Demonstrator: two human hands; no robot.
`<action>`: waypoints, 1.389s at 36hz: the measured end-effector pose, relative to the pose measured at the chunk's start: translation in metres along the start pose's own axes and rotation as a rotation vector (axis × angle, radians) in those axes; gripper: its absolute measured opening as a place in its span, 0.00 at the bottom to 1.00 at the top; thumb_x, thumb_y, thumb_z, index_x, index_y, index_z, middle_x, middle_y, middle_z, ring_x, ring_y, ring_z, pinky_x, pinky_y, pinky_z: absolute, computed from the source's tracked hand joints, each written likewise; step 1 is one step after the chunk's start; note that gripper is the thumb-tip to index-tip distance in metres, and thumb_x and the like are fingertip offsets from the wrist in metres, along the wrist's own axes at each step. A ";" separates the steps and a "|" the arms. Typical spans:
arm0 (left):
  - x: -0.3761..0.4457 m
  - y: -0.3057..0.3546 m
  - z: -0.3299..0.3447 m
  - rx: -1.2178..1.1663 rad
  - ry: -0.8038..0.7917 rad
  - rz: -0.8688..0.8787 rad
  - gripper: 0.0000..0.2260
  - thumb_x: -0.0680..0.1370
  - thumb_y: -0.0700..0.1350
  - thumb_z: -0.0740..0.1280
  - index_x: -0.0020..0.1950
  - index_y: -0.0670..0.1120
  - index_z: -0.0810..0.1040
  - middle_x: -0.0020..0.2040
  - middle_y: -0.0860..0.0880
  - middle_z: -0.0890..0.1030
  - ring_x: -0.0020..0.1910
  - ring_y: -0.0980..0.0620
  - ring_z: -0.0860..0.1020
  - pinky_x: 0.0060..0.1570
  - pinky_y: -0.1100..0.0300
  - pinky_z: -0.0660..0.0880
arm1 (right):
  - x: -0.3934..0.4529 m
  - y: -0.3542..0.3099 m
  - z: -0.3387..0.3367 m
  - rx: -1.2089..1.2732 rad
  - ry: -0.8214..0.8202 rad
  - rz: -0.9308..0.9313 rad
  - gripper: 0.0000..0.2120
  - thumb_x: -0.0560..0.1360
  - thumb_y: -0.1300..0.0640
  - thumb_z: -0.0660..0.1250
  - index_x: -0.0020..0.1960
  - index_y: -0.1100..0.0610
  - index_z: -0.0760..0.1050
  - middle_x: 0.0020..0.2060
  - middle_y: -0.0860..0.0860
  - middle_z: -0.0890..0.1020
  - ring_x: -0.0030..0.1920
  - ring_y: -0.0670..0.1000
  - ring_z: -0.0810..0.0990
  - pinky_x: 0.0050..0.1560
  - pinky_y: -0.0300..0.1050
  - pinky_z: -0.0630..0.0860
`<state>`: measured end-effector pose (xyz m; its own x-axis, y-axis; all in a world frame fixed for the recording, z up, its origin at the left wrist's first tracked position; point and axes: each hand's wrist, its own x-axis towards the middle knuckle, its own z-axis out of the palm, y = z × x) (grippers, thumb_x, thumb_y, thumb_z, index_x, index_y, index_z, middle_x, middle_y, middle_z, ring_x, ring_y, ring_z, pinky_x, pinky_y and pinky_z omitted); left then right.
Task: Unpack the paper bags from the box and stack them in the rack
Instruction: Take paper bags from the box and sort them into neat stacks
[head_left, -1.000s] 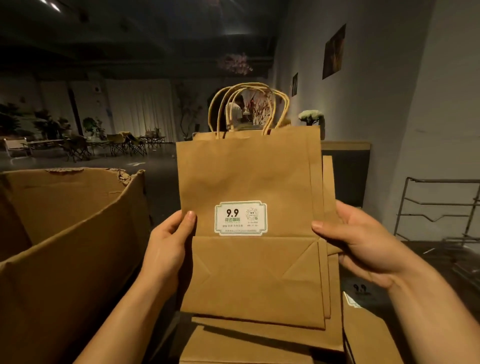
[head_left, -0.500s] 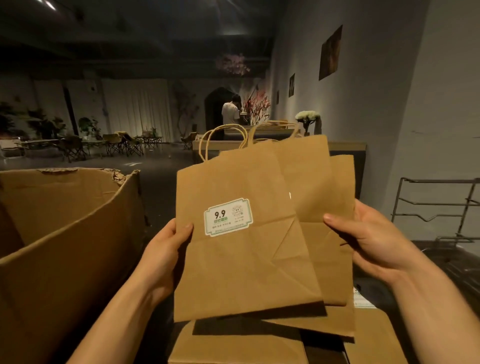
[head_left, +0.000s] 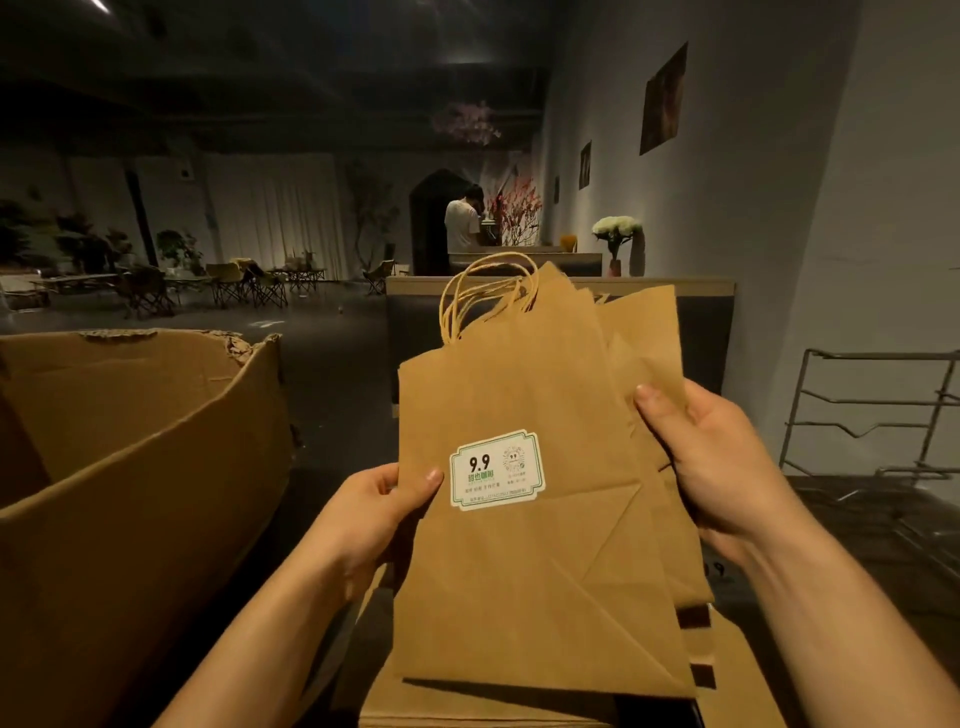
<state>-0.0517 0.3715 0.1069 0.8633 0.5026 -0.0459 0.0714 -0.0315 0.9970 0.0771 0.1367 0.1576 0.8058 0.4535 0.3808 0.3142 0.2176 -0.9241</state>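
- You've got kraft-brown paper bags (head_left: 524, 571), plain, no print, with crease lines showing darker.
- Sticker (head_left: 496, 469) on your front bag: white, green border, black "9.9", green characters under it.
- Twisted handles (head_left: 485, 291) are lighter tan.
- Cardboard box (head_left: 140, 467) on your left: same brown, ragged paler torn edge.
- Lower bag stack (head_left: 748, 675): brown too.
- Wire rack (head_left: 872, 415): dull grey metal.
- Wall (head_left: 753, 208): flat grey.
- Flowers (head_left: 617, 227): white.
- Branches (head_left: 517, 208) behind: red-pink.
- Person's shirt (head_left: 460, 226): white.
- Curtains (head_left: 280, 213): off-white.
- Counter top (head_left: 561, 285): tan strip over black front.
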 end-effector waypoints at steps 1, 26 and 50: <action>0.001 0.000 -0.002 -0.012 0.017 0.003 0.13 0.79 0.50 0.68 0.57 0.42 0.82 0.50 0.41 0.86 0.49 0.41 0.86 0.57 0.40 0.80 | 0.001 0.000 -0.001 0.025 0.026 -0.005 0.08 0.81 0.52 0.63 0.55 0.51 0.80 0.46 0.50 0.87 0.46 0.50 0.87 0.48 0.50 0.79; 0.009 -0.004 -0.028 -0.385 0.226 0.005 0.08 0.83 0.45 0.63 0.59 0.44 0.79 0.49 0.43 0.87 0.42 0.46 0.86 0.40 0.51 0.80 | 0.006 -0.011 -0.026 0.256 0.285 -0.042 0.07 0.81 0.52 0.65 0.56 0.50 0.80 0.48 0.49 0.87 0.47 0.50 0.87 0.45 0.50 0.84; 0.008 0.001 -0.018 -0.572 0.223 -0.042 0.12 0.83 0.45 0.64 0.65 0.49 0.77 0.51 0.45 0.87 0.46 0.45 0.86 0.38 0.50 0.80 | 0.007 -0.016 -0.031 0.380 0.252 0.204 0.13 0.81 0.48 0.64 0.61 0.52 0.79 0.51 0.53 0.87 0.53 0.56 0.85 0.53 0.56 0.79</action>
<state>-0.0541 0.3914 0.1088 0.7360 0.6637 -0.1332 -0.2296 0.4299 0.8732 0.0931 0.1090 0.1742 0.9426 0.3070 0.1309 -0.0295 0.4674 -0.8836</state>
